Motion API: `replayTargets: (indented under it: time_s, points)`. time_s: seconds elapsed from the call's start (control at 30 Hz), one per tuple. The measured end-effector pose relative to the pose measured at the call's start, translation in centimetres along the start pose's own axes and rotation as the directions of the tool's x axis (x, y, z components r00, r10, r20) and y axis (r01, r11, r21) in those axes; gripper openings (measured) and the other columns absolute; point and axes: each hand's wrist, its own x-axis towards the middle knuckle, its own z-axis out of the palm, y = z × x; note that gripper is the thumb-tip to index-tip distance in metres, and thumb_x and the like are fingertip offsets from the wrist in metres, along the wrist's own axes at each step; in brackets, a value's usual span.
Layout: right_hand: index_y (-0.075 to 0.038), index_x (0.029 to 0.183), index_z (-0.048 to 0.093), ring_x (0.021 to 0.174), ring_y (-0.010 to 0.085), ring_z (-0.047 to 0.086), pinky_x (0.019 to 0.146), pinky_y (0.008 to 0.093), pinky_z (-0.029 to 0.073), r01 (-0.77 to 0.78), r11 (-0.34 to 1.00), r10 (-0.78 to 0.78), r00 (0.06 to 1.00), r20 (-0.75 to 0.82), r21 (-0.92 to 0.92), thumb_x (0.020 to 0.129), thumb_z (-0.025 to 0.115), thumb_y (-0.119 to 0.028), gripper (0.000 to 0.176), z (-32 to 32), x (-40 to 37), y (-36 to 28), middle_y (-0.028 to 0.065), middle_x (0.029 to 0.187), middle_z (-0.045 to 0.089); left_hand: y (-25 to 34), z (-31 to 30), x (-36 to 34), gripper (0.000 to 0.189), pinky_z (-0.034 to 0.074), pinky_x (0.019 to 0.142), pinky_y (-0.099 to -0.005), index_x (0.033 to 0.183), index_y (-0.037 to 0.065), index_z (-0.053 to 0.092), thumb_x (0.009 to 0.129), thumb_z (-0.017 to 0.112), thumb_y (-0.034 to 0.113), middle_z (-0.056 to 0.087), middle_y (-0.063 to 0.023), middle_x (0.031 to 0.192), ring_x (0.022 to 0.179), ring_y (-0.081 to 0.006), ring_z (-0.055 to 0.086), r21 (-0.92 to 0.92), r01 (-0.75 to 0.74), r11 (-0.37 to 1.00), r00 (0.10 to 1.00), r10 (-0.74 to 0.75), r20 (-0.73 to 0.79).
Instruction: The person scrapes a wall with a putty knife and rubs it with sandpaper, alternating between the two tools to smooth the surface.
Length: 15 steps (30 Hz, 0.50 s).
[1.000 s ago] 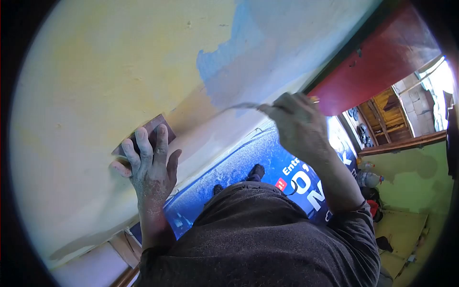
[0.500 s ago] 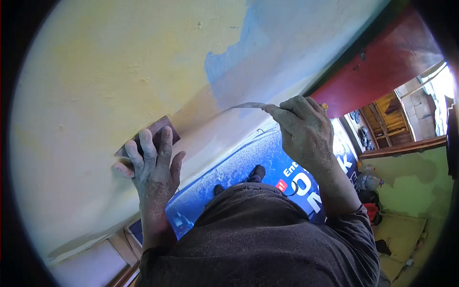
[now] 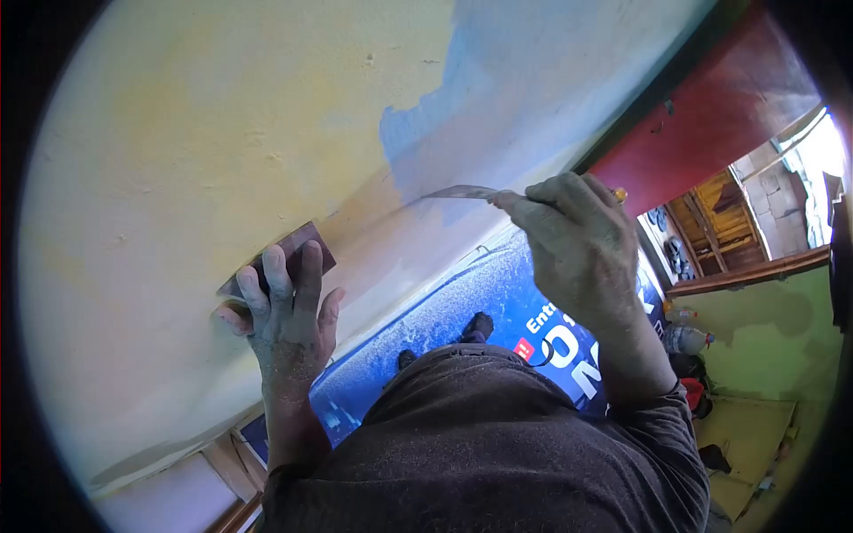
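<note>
My left hand (image 3: 289,324) presses a folded reddish-brown piece of sandpaper (image 3: 306,244) against the wall, fingers spread over it and thumb side turned to the right. In my right hand (image 3: 582,240) is a putty knife (image 3: 458,192), its thin grey blade pointing left with the tip at the wall. A yellow handle end shows past the knuckles; the rest of the handle is hidden in my fist. The wall (image 3: 195,115) is patchy cream and yellow, with a blue painted area (image 3: 418,133) above the blade. Pale dust coats both hands.
A blue printed sheet (image 3: 426,306) covered in white dust lies on the floor around my feet. At right are a red panel (image 3: 711,115), an opening to outside, plastic bottles (image 3: 684,339) and a green wall (image 3: 782,329). Timber pieces (image 3: 229,471) are at lower left.
My left hand and the sandpaper have shifted slightly right and down. The right hand has moved a little to the right, while the blade tip sits slightly farther left and higher.
</note>
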Motion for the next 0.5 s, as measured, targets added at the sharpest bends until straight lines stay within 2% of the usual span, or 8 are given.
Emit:
replayTargets:
  time_s: [0.1, 0.13, 0.23, 0.4, 0.5]
  points:
    - [-0.013, 0.118, 0.086, 0.092, 0.019, 0.065, 0.078, 0.0369, 0.056, 0.091, 0.996, -0.092, 0.991, 0.098, 0.018, 0.091, 0.073, -0.001, 0.032, 2.7, -0.7, 0.1, 0.0023, 0.094, 0.062, -0.1, 0.4, 0.0, 0.083, 0.01, 0.119, -0.0839, 0.169, 0.019, 0.05, 0.099, 0.08, 0.052, 0.027, -0.0233, 0.181, 0.163, -0.0577, 0.02, -0.052, -0.008, 0.999, 1.0, 0.007, -0.031]
    - [-0.013, 0.116, 0.086, 0.088, 0.0194, 0.065, 0.075, 0.0371, 0.057, 0.099, 0.995, -0.1, 0.992, 0.073, 0.014, 0.09, 0.074, 0.0, 0.031, 2.8, -0.9, 0.5, 0.0021, 0.093, 0.062, -0.2, 0.5, 0.0, 0.084, 0.011, 0.119, -0.0837, 0.169, 0.019, 0.051, 0.098, 0.081, 0.051, 0.027, -0.0233, 0.181, 0.163, -0.0576, 0.02, -0.086, -0.007, 0.996, 0.999, 0.003, -0.039]
    - [-0.012, 0.118, 0.085, 0.087, 0.0204, 0.065, 0.076, 0.0394, 0.058, 0.039, 0.999, -0.04, 0.997, -0.072, -0.007, 0.087, 0.075, 0.002, 0.035, -0.8, 0.5, -0.2, 0.0021, 0.094, 0.062, 0.2, -0.8, 0.3, 0.087, 0.013, 0.118, -0.0827, 0.169, 0.019, 0.051, 0.094, 0.086, 0.047, 0.029, -0.0236, 0.18, 0.162, -0.0575, 0.021, -0.038, 0.002, 0.999, 1.0, -0.002, 0.007]
    - [-0.01, 0.114, 0.085, 0.086, 0.0198, 0.065, 0.075, 0.0371, 0.057, 0.123, 0.992, -0.123, 0.992, 0.007, 0.004, 0.086, 0.075, 0.002, 0.033, 0.8, -0.1, -0.1, 0.0015, 0.093, 0.063, 0.3, -0.6, 0.3, 0.092, 0.017, 0.116, -0.0823, 0.169, 0.02, 0.051, 0.09, 0.09, 0.046, 0.029, -0.024, 0.18, 0.161, -0.0574, 0.024, -0.03, 0.01, 1.0, 1.0, -0.01, -0.009]
    - [-0.012, 0.116, 0.088, 0.088, 0.0171, 0.068, 0.072, 0.0327, 0.059, 0.05, 0.998, -0.055, 0.993, -0.105, -0.05, 0.094, 0.079, -0.004, 0.024, -2.7, 1.1, -0.9, 0.0017, 0.095, 0.069, 0.3, -0.9, 0.4, 0.093, 0.02, 0.114, -0.0826, 0.17, 0.02, 0.05, 0.089, 0.09, 0.045, 0.03, -0.0238, 0.179, 0.159, -0.0575, 0.026, -0.044, 0.026, 0.999, 0.999, -0.025, 0.021]
